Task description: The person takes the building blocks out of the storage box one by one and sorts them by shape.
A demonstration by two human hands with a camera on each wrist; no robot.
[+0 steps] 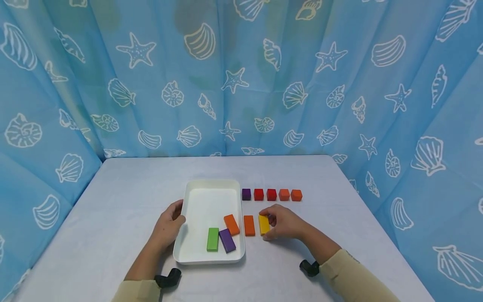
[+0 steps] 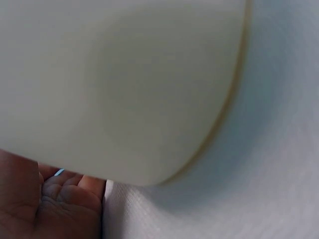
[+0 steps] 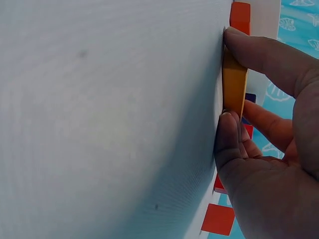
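Observation:
My left hand point(image 1: 170, 224) grips the left side of a white tray point(image 1: 200, 201), thumb at its rim. In the left wrist view, the tray's pale wall point(image 2: 149, 99) hides part of that hand. Inside the tray lie a green block point(image 1: 213, 239), a purple block point(image 1: 227, 240) and an orange block point(image 1: 231, 225). Right of the tray, my right hand point(image 1: 286, 223) pinches a yellow block point(image 1: 264, 225) by its two ends, close on the tabletop. Another orange block point(image 1: 249, 225) lies between the tray and the yellow one.
Behind the right hand runs a row of small cubes: a purple cube point(image 1: 246, 194), two red cubes point(image 1: 271, 194) and two orange cubes point(image 1: 296, 195). A white cloth covers the table point(image 1: 132, 188). Blue shell-print curtains point(image 1: 234, 105) stand along its back and sides.

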